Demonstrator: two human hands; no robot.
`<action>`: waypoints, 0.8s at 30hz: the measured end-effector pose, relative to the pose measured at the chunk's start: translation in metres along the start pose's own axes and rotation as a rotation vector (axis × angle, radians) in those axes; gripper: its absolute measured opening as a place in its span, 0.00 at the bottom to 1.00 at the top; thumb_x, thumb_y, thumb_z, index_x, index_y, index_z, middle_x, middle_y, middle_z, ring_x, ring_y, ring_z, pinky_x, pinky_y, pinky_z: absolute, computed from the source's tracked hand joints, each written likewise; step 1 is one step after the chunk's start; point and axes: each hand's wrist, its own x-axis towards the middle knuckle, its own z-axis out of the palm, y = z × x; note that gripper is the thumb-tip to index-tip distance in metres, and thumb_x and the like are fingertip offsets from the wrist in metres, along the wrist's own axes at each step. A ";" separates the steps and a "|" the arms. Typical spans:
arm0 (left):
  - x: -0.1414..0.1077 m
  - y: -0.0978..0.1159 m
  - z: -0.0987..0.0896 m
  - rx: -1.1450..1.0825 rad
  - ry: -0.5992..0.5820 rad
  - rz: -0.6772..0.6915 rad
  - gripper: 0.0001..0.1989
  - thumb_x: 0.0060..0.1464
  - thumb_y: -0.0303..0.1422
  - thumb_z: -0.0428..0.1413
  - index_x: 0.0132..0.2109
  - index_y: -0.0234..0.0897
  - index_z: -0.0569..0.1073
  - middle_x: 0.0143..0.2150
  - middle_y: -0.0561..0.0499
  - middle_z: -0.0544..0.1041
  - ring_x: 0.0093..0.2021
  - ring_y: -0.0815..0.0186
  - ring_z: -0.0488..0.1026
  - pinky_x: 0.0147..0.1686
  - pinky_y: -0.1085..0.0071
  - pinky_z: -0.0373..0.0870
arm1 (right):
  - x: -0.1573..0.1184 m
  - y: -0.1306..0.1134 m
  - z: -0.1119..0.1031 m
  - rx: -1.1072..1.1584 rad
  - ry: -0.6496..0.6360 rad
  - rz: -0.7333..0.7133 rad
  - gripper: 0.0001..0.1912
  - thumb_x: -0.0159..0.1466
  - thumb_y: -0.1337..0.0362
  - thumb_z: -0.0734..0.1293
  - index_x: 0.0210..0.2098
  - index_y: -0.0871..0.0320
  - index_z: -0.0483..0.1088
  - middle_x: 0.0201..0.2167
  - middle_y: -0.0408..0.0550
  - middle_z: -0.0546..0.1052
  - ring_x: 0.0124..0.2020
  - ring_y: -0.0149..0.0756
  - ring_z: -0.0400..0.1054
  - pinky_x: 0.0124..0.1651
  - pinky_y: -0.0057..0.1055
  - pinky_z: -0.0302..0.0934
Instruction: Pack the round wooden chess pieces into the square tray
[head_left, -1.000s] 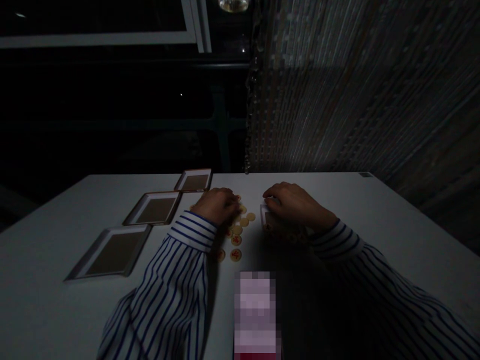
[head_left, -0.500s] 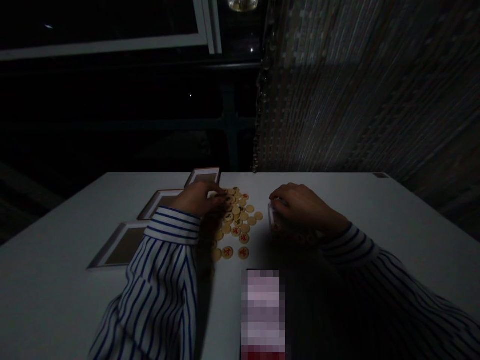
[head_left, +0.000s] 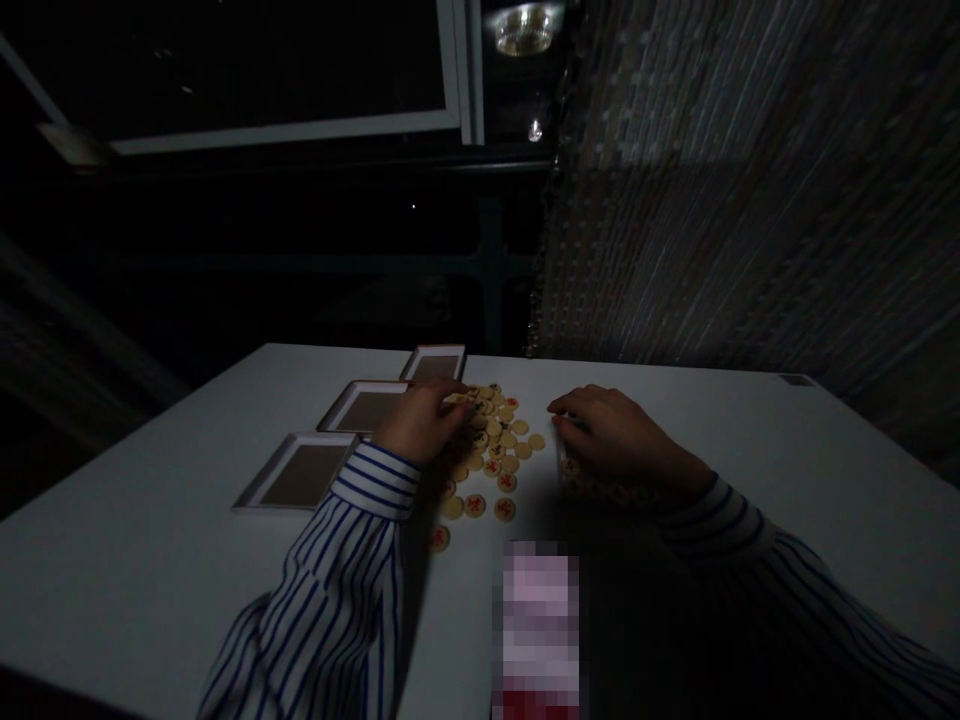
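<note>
- Round, pale-yellow discs, wood-like, smooth-faced (head_left: 495,437): heaped mid-table between the hands, some overlapping; several bear red or black characters, others show plain faces. A few lie singly on the near side.
- Left hand (head_left: 421,422), bare: at the heap's left flank, fingers bent, thumb a little apart from them; cannot tell whether a disc is pinched.
- Right hand (head_left: 621,432), bare: curled over the fourth tray, thumb and forefinger narrowly parted; grip cannot be told.
- Fourth tray, shallow, pale-rimmed (head_left: 560,468): mostly hidden; a row of discs shows along its near side.
- Step in hand, as judged: picking among or sorting the heap with the left hand. Lifting one disc from there would call for a fingertip pinch on its thin edge.
- Three shallow rectangular trays, pale walls, flat brownish floors (head_left: 300,476): diagonal row, left of the heap.
- White, smooth tabletop (head_left: 150,540): beneath all.
- Blue-and-white striped cloth sleeves (head_left: 330,590): both arms.
- Beaded string curtain (head_left: 675,220): behind, right, dim.
</note>
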 end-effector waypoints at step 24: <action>-0.038 -0.030 0.037 0.168 0.029 -0.121 0.18 0.49 0.41 0.50 0.44 0.38 0.72 0.52 0.45 0.69 0.52 0.55 0.63 0.50 0.58 0.60 | 0.048 -0.041 0.030 -0.039 -0.267 -0.183 0.14 0.61 0.64 0.56 0.39 0.58 0.71 0.37 0.50 0.75 0.40 0.35 0.66 0.43 0.29 0.55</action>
